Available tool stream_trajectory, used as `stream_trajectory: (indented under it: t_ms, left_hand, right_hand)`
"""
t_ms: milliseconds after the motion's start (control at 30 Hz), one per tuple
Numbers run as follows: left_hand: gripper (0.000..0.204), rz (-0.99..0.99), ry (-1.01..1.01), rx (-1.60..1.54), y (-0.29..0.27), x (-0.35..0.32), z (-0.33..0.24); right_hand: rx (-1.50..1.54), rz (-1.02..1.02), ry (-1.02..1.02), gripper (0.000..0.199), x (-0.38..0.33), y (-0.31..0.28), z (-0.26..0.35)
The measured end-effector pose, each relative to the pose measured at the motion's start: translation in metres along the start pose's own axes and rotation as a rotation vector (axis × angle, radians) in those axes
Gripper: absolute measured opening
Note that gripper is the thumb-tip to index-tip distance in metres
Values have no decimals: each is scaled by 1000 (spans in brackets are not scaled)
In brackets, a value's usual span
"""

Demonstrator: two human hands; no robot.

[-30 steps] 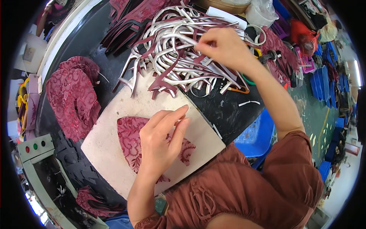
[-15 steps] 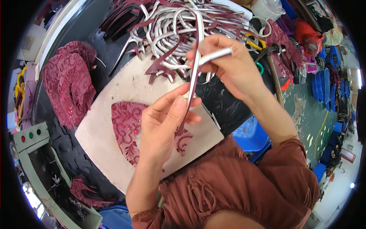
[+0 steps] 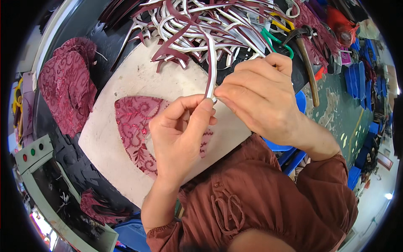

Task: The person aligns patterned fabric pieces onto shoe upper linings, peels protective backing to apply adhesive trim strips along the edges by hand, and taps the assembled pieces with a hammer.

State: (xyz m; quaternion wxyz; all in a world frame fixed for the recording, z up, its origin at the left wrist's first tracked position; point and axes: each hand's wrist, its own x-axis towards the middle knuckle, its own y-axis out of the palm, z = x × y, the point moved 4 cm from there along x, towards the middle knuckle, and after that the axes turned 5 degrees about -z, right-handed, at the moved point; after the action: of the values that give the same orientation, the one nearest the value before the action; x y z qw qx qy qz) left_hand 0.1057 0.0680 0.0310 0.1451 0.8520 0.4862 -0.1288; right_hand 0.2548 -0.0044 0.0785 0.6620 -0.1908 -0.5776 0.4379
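Observation:
A narrow maroon-and-white strip (image 3: 211,63) runs down from the heap into my hands. My left hand (image 3: 178,130) pinches its near end between thumb and forefinger, above the board. My right hand (image 3: 264,98) is closed beside it, fingertips pressed together at the strip's edge close to the left thumb; the fingers partly hide what they grip. Beneath my left hand a curved maroon embroidered fabric piece (image 3: 136,126) lies flat on an off-white board (image 3: 100,122), partly covered by that hand.
A tangled heap of strips (image 3: 184,33) covers the far side. Folded maroon fabric (image 3: 67,84) lies left. A hammer (image 3: 308,69) and green-handled tool (image 3: 277,42) are at the right, above a blue bin (image 3: 300,103). A grey-green machine frame with buttons (image 3: 35,151) stands near left.
My right hand has come down and nearer, from higher on the strip to its end beside my left fingertips. The white length sticking out from the right fingers no longer shows.

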Motion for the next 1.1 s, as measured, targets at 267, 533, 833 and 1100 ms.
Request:
stream_trajectory:
  t_ms: [267, 533, 833, 1100]
  left_hand:
    - [15, 46, 120, 178, -2, -9, 0]
    - [15, 74, 24, 163, -17, -16, 2]
    - [26, 11, -70, 323, -82, -17, 6]
    - [18, -62, 77, 274, -102, -50, 5]
  right_hand:
    - [63, 181, -54, 27, -4, 4, 5]
    - [566, 188, 443, 7, -28, 26, -10]
    - [78, 817, 347, 7, -95, -54, -14]
    - [320, 279, -165, 21, 31, 66, 60]
